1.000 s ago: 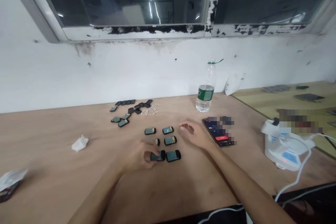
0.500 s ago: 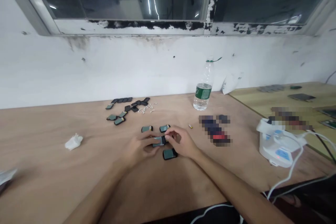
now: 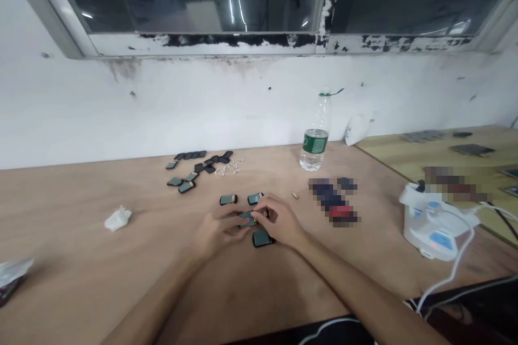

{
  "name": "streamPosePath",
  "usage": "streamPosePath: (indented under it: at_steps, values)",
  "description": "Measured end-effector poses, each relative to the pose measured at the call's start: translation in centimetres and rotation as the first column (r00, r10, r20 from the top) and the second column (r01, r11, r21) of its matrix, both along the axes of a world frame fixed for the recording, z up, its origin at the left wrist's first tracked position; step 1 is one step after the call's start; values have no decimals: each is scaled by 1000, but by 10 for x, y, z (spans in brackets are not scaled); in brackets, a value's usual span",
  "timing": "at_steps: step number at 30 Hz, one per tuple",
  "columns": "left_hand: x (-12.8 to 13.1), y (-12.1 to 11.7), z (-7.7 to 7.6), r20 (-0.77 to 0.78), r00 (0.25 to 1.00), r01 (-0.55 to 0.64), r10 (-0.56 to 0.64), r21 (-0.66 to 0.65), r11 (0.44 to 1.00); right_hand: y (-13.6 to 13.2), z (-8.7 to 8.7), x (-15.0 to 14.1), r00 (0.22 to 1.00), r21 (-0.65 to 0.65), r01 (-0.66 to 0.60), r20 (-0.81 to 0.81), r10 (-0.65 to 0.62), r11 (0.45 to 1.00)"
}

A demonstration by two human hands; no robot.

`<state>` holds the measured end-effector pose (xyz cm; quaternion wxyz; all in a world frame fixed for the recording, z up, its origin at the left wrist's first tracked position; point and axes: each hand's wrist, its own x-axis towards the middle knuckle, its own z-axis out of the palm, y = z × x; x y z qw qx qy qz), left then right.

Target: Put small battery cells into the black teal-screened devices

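Observation:
My left hand [image 3: 220, 229] and my right hand [image 3: 279, 221] meet at the middle of the wooden table [image 3: 101, 259], both gripping a small black unit with a teal-grey face [image 3: 246, 219]. A yellow tip shows at that unit's right end, beside my right fingers. Just below my right hand lies a similar unit [image 3: 262, 238]. Two more [image 3: 229, 200] [image 3: 254, 198] sit just beyond my hands. Farther back left is a loose group of several dark units [image 3: 186, 172], with small white clips [image 3: 227, 170] next to it. A tiny yellow piece [image 3: 295, 195] lies right of my right hand.
A water bottle [image 3: 314, 143] stands by the wall, and a pixelated phone [image 3: 334, 200] lies right of my hands. A white corded device [image 3: 435, 223] sits at the right. A tissue [image 3: 118, 219] and a wrapper [image 3: 12, 277] lie left.
My hands have come together from apart onto one unit near the middle of the table. The tiny yellow piece has appeared on the table. The view has shifted slightly.

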<state>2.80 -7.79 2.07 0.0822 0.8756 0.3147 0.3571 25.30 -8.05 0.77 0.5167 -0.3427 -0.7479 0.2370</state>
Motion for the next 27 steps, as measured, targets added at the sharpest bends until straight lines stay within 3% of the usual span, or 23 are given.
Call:
streamPosePath:
  at_steps: [2, 7, 11, 17, 19, 21, 23, 27]
  values:
    - [-2, 3, -1, 1, 1000, -10, 9, 6, 1000, 0, -1, 2, 998, -6, -58, 0, 58, 998]
    - [-5, 8, -2, 14, 1000, 3, -3, 40, 999, 1, -7, 6, 987, -158, -147, 47, 157, 976]
    - [-3, 7, 0, 33, 999, -10, 8, 60, 998, 3, -8, 7, 986, -83, -148, 71, 154, 986]
    - [-4, 7, 5, 29, 999, -15, 16, -45, 999, 2, 3, 11, 979, 11, -154, 134, 152, 988]
    - [-8, 10, 7, -13, 999, -46, 45, -115, 992, 5, 7, 19, 982, 39, -82, 175, 74, 996]
    - [-16, 13, 9, -85, 995, -61, 45, -198, 978, 11, 10, 33, 965, 40, 88, 244, -95, 995]
    - [-25, 17, 12, -150, 988, -17, -27, -285, 958, 19, 10, 50, 891, 32, 301, 346, -293, 953]
    - [-37, 20, 20, -193, 958, 119, -213, -409, 905, 33, -1, 78, 719, 33, 518, 523, -457, 855]
